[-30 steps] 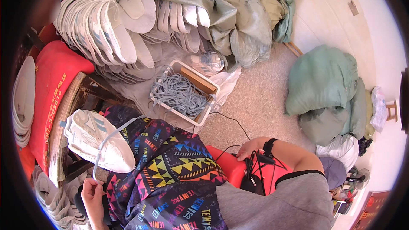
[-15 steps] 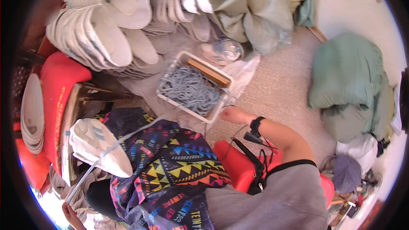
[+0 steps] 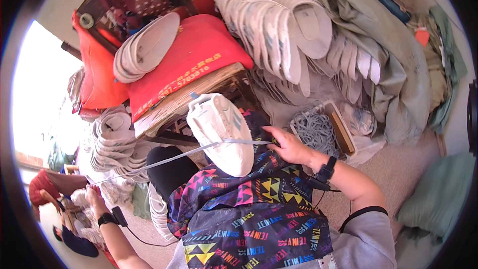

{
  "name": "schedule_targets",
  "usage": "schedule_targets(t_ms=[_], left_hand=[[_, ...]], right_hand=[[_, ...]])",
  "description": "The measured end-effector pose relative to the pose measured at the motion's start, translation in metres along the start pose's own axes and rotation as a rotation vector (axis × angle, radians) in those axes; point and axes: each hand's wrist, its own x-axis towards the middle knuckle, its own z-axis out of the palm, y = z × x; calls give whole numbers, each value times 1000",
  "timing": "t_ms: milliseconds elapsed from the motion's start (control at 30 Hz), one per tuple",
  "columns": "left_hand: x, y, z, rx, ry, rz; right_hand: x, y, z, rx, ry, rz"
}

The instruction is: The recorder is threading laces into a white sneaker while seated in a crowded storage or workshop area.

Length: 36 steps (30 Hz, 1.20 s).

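Note:
A white shoe [image 3: 221, 137] with grey-blue stripes rests toe toward me on the patterned apron [image 3: 269, 219] over my lap. Across its front runs a long, flat grey shoelace [image 3: 191, 155], drawn nearly straight between my hands. My left hand [image 3: 93, 198], reaching far out to the left, is closed on one end of the lace. Close beside the shoe, on its right, my right hand [image 3: 288, 147] pinches the lace between thumb and fingers. Both wrists carry dark bands with cabled devices.
A white basket [image 3: 351, 157] of tangled grey laces stands to the right, a wooden strip inside. Beyond the shoe, a wooden bench [image 3: 189, 100] bears a red bag [image 3: 199, 45]. Stacks of white shoe uppers [image 3: 259, 25] line the back; a green bundle [image 3: 438, 194] sits far right.
My right hand has moved from the basket's edge to the shoe and now grips the lace. The view has swung left, bringing my left hand and forearm further into sight.

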Motion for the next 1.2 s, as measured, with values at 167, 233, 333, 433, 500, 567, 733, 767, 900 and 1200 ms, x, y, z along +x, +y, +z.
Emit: schedule_targets(t_ms=[167, 233, 333, 433, 500, 567, 733, 767, 900, 1200], left_hand=[[88, -44, -141, -560, -290, -463], [88, -75, -158, -401, -171, -373], [76, -86, -205, -124, 13, -222], [59, -65, -210, 77, 139, -148], [4, -44, -57, -99, 44, -38], [-108, 27, 72, -120, -201, -63], [-300, 95, 187, 35, -990, 227], [-313, 90, 198, 147, -1035, 372], [-371, 95, 235, 177, -1200, 542], [-334, 40, 271, 219, -1373, 127]], right_hand=[[31, -25, -28, -110, -340, 170], [31, -34, -55, 41, -442, 300], [29, -28, -93, 228, -390, 365], [38, -31, -101, 211, -332, 473], [34, -49, -103, 105, -288, 511], [36, -54, -97, 262, -425, 597], [74, -80, -70, 366, -297, 323], [79, -84, -75, 341, -289, 356], [53, -57, -116, 309, -217, 487], [-91, -2, -107, 202, -75, 760]])
